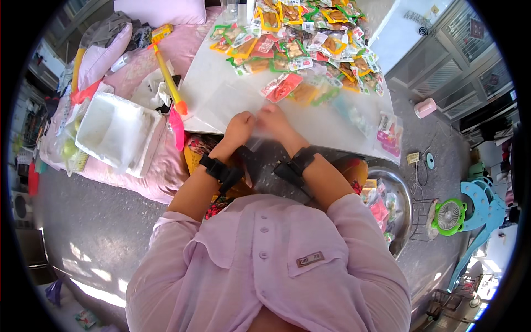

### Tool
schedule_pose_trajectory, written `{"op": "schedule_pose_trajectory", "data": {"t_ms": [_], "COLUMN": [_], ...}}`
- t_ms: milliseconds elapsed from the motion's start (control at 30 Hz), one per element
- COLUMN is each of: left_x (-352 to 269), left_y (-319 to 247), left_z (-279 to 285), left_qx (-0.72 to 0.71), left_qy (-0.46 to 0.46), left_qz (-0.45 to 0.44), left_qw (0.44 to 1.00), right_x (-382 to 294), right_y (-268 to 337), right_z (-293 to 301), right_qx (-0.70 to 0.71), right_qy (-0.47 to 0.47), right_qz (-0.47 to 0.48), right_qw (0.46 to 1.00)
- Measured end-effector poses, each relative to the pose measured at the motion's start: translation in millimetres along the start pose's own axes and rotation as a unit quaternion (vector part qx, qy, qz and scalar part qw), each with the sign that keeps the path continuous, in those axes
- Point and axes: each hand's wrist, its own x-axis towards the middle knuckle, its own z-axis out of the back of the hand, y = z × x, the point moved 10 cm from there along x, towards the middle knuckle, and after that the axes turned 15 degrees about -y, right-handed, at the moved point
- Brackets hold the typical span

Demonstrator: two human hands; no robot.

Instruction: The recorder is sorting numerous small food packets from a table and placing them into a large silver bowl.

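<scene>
My left hand [242,128] is curled at the front edge of the white table [199,97], its fingers pinching thin clear plastic. Close beside it, my right hand [274,120] is blurred by motion, its fingers bent onto the same film, which looks like a clear plastic bag [261,133]. More clear plastic [230,98] lies flat just beyond my left hand. Past my right hand is a red-and-white snack packet [282,87], beside yellow-edged and green-edged packets [311,92] seen through clear plastic. A large heap of small sealed food packets [294,47] covers the table's far side.
A clear bag of pink packets [390,135] lies at the table's right corner. Below it, a metal basin [404,199] holds more packets. To the left, a white foam box [112,128] and a yellow stick [168,76] rest on a pink-covered bed. A green fan [449,216] stands right.
</scene>
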Motion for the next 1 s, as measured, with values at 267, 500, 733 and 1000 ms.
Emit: {"op": "schedule_pose_trajectory", "data": {"t_ms": [267,500,733,1000], "left_x": [6.2,1.3,0.4,0.8], "left_y": [17.5,4.8,1.0,15.2], "left_z": [12.1,11.4,23.7,29.4], "left_qx": [-0.04,-0.056,-0.038,-0.06], "left_qy": [-0.094,-0.097,-0.156,-0.163], "left_qz": [0.004,0.002,-0.027,0.024], "left_qw": [0.995,0.994,0.987,0.984], "right_x": [-1.3,-1.2,-4.0,1.5], "right_y": [2.0,-6.7,-5.3,6.7], "right_z": [4.0,-11.3,-10.2,2.4], "right_qx": [0.046,0.047,0.022,-0.117], "right_qy": [-0.036,0.03,0.03,-0.022], "right_qz": [0.007,0.001,0.002,0.111], "right_qw": [0.998,0.998,0.999,0.987]}}
